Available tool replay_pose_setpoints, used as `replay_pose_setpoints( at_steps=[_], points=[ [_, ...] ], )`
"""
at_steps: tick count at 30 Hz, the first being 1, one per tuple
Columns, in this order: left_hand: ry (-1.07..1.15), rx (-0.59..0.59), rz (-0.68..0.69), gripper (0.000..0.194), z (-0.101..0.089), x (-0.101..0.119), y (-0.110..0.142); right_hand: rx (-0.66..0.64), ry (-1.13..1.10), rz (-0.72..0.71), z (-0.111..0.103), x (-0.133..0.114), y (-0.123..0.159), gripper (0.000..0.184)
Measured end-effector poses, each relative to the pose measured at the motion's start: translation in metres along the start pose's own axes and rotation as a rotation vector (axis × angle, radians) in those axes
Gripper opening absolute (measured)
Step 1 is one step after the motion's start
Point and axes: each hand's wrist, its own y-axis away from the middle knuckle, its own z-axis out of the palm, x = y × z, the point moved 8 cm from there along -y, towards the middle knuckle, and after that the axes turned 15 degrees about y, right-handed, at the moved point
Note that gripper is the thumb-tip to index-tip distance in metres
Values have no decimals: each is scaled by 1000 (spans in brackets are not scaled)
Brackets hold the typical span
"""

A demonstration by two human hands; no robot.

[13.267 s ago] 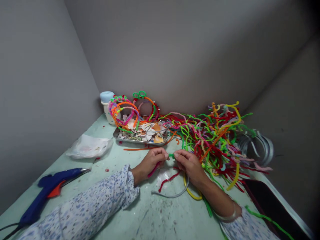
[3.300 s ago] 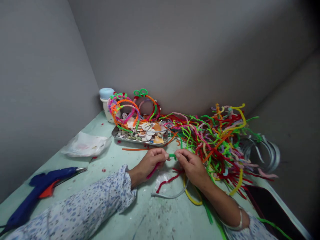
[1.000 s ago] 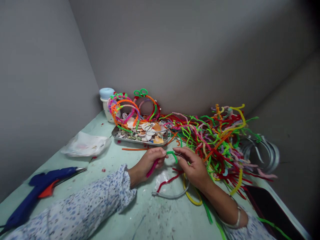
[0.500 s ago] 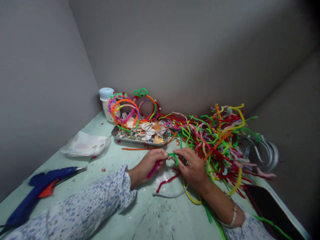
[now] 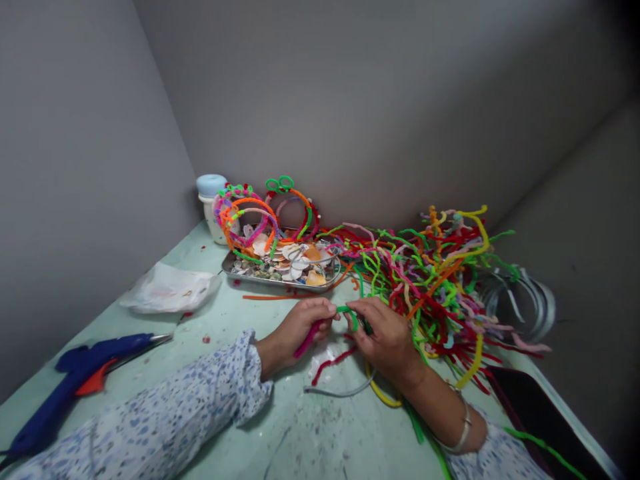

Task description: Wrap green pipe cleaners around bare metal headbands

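My left hand [image 5: 306,327] is closed around a headband wrapped in magenta pipe cleaner [image 5: 306,341], whose end shows below the fingers. From its fingertips a green pipe cleaner [image 5: 345,309] curves over to my right hand [image 5: 383,333], which pinches it between thumb and fingers. How the green piece joins the magenta one is hidden in the fingers. Below the hands lie a short red pipe cleaner [image 5: 330,366] on clear plastic and a bare grey headband [image 5: 340,393]. A yellow pipe cleaner [image 5: 387,399] runs under my right wrist.
A metal tray [image 5: 280,287] of shells stands at the back, with colourful wrapped headbands [image 5: 250,203] on it. A large pile of pipe cleaners [image 5: 425,273] fills the right. A blue glue gun [image 5: 95,363], white plastic bag [image 5: 170,288], lidded jar [image 5: 213,207] and dark phone [image 5: 540,420] lie around.
My right fingers have shifted slightly along the green pipe cleaner, and its bend near the fingertips has changed a little. My left hand keeps its hold in the same place.
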Motion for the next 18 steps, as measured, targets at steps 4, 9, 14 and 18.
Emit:
replay_pose_setpoints(
  at_steps=[4,9,14,18],
  points=[
    [-10,8,-2,23,1,1,1,-2,6,19,0,0,0,21],
    [-19,4,6,23,1,1,0,5,21,20,-2,-1,-2,16],
    [-18,3,10,23,-1,1,0,-11,38,3,-2,-2,-3,16],
    [-30,17,11,25,-2,2,0,-31,42,-10,0,-1,-2,17]
  ],
)
